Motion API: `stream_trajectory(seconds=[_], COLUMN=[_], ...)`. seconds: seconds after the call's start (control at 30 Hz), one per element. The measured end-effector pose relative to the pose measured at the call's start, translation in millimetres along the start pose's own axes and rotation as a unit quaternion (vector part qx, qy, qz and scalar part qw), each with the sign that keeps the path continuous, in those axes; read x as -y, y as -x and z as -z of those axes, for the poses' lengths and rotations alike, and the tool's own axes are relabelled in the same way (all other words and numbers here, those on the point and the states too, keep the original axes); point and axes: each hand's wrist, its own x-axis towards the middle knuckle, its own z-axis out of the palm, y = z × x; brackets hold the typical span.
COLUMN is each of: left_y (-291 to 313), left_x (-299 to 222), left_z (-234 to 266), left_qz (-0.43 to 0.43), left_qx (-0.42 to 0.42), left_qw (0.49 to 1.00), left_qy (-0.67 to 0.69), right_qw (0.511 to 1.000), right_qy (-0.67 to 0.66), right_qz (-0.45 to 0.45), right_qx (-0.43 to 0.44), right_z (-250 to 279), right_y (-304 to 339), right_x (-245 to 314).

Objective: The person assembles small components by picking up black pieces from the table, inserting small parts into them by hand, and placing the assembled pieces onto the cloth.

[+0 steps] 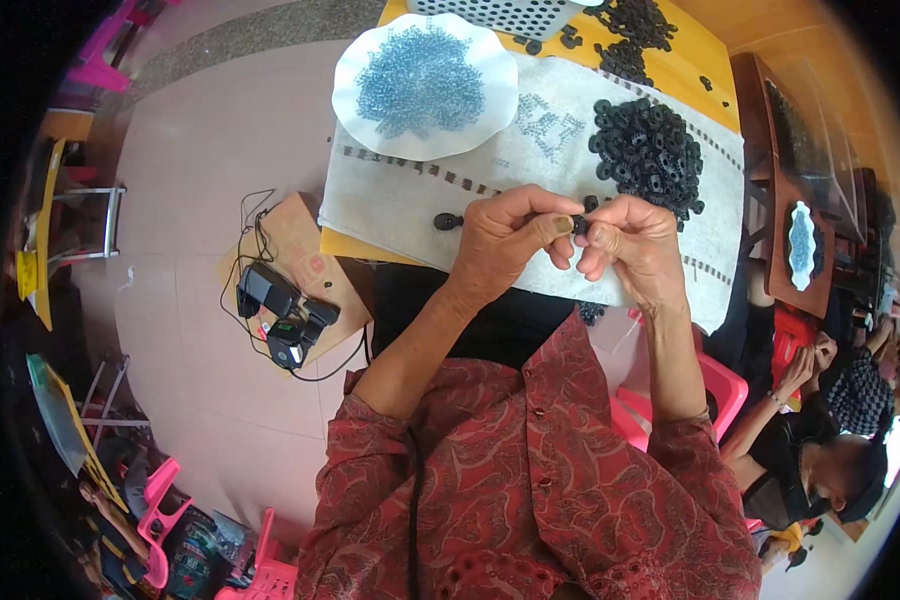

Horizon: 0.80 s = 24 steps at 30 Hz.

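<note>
White scalloped plate [350,90] is sitting on the cloth-covered surface [390,200], holding a heap of small blue-grey beads [420,82]; a white perforated basket [500,15] is showing at the top edge, contents hidden. A loose pile of black rubber rings [648,150] is lying on the cloth, right of the plate. Left hand [505,240] and right hand [630,245] are meeting above the cloth's near edge, fingers curled tight, together pinching one small black ring [579,224] between their fingertips.

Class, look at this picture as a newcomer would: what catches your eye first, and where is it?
The two hands meet at the centre, left hand and right hand pinching a small black part between them. Behind them, a white plate of blue beads sits upper left, and a heap of black rings lies upper right.
</note>
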Motion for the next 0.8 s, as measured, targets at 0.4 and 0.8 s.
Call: stream_trajectory(seconds=[0.4, 0.8], left_y=[1, 1], left_x=[4, 2], left_z=[-4, -7], left_qz=[-0.003, -0.008], left_qx=[-0.01, 0.008], left_qw=[1.0, 0.999], left_qy=[-0.026, -0.039], right_qw=[0.999, 0.999], right_qy=[0.016, -0.021], right_qz=[0.028, 0.035], right_qx=[-0.019, -0.016], right_z=[2, 4], right_y=[5, 13], right_x=[-5, -5])
